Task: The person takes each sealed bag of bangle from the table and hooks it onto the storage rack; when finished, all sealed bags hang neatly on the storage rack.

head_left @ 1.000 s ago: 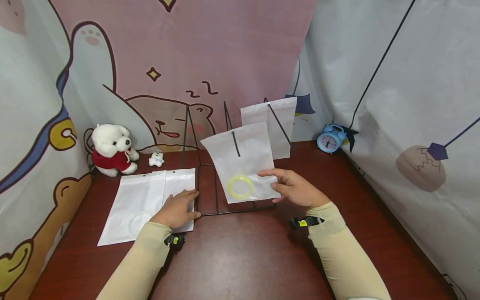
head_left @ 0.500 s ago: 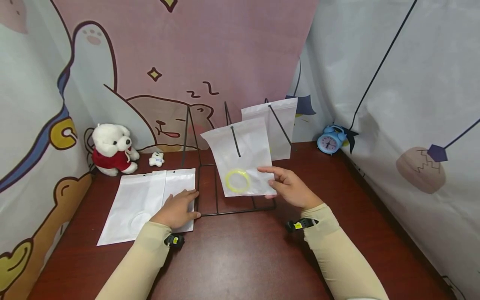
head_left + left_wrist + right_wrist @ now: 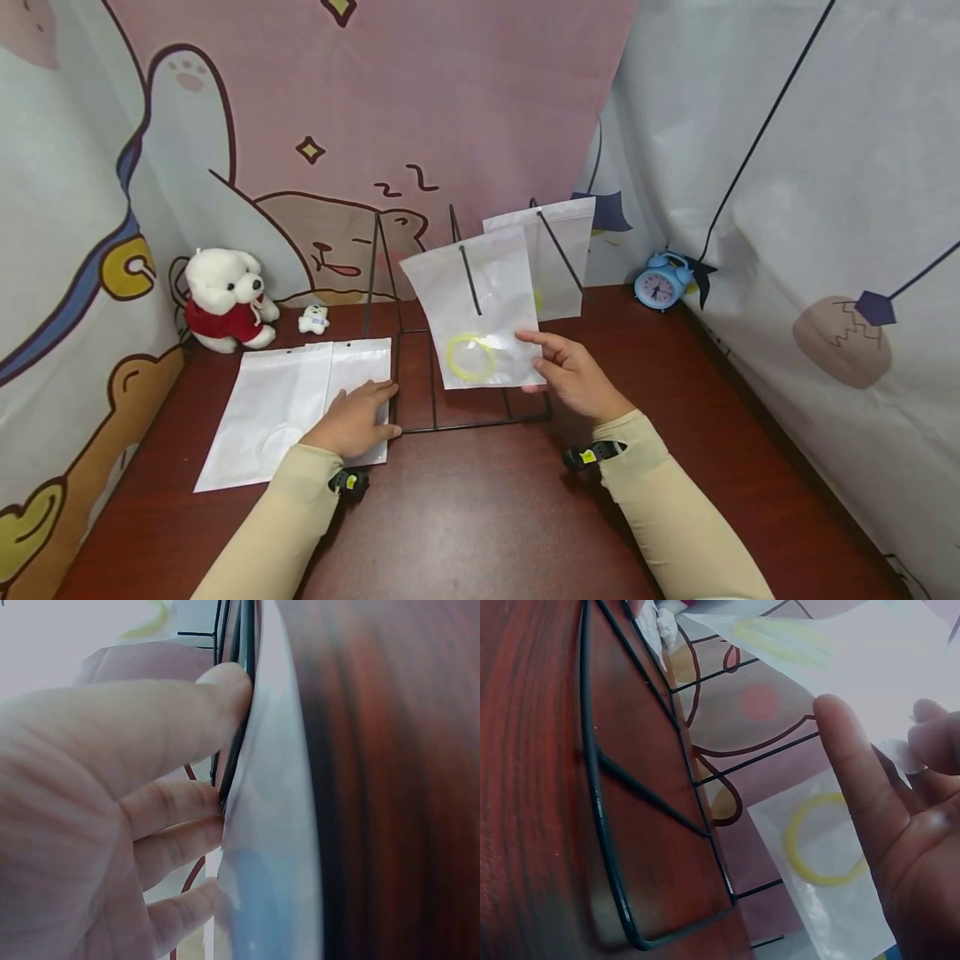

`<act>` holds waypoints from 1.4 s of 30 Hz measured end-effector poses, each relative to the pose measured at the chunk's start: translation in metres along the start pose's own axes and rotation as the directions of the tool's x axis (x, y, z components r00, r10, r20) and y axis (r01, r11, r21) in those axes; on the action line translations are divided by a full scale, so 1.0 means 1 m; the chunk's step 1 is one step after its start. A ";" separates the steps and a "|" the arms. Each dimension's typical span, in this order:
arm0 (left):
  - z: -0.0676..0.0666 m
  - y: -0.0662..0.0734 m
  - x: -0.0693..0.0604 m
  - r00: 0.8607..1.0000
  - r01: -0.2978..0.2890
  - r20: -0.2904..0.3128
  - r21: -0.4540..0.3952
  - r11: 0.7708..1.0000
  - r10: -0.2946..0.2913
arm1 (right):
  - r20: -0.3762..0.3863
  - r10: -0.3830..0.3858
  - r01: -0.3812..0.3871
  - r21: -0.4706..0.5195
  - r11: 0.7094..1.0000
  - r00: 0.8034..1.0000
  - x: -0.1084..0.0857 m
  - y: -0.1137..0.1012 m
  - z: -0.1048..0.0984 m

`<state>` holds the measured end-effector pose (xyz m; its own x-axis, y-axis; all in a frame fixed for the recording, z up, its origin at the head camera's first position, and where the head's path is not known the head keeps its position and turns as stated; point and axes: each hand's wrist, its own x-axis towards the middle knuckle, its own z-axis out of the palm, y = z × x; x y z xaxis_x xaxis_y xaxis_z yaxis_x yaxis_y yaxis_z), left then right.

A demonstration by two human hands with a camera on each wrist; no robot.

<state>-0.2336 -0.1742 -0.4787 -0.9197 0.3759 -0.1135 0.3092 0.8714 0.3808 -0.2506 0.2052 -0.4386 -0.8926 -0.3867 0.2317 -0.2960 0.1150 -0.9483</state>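
A white zip bag (image 3: 498, 292) with a yellow ring (image 3: 449, 358) showing in it hangs by its top hole on the middle prong of a black wire rack (image 3: 480, 427). My right hand (image 3: 579, 379) pinches its lower right edge between thumb and fingers. Behind it to the right, a second white bag (image 3: 553, 283) hangs on another prong; a yellow ring (image 3: 791, 840) shows in it in the right wrist view. My left hand (image 3: 351, 423) lies flat over white bags (image 3: 262, 408) on the table, its thumb and fingers touching the rack's left side.
The rack's left prong (image 3: 371, 275) bears no bag. A white plush dog (image 3: 225, 292) in red and a small white figurine (image 3: 312, 318) stand at the back left. A blue alarm clock (image 3: 662, 279) stands at the back right. Printed curtains surround the dark red table (image 3: 465, 517).
The bag with the yellow ring has slid up and back along its prong, its lower edge shifting left. My right hand followed it to the left. The left hand stays in place.
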 end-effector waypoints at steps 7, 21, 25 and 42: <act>0.000 -0.001 0.000 1.000 0.002 0.006 0.001 1.000 -0.002 | -0.034 -0.014 0.016 0.041 0.999 0.999 0.001 0.004 0.003; 0.001 -0.001 0.001 1.000 0.005 0.008 -0.004 1.000 -0.005 | -0.075 -0.068 0.077 0.123 0.989 0.995 0.000 -0.003 0.011; 0.002 -0.001 0.001 1.000 0.002 -0.001 0.002 1.000 -0.002 | -0.077 -0.073 0.084 0.144 0.986 0.994 0.000 -0.005 0.013; 0.001 0.000 0.000 1.000 0.000 -0.002 -0.004 1.000 0.000 | -0.018 -0.152 0.152 0.201 0.968 0.988 -0.002 -0.013 0.017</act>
<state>-0.2337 -0.1740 -0.4798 -0.9202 0.3753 -0.1115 0.3083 0.8702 0.3843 -0.2388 0.1886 -0.4303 -0.8433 -0.3834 0.3766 -0.3537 -0.1316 -0.9261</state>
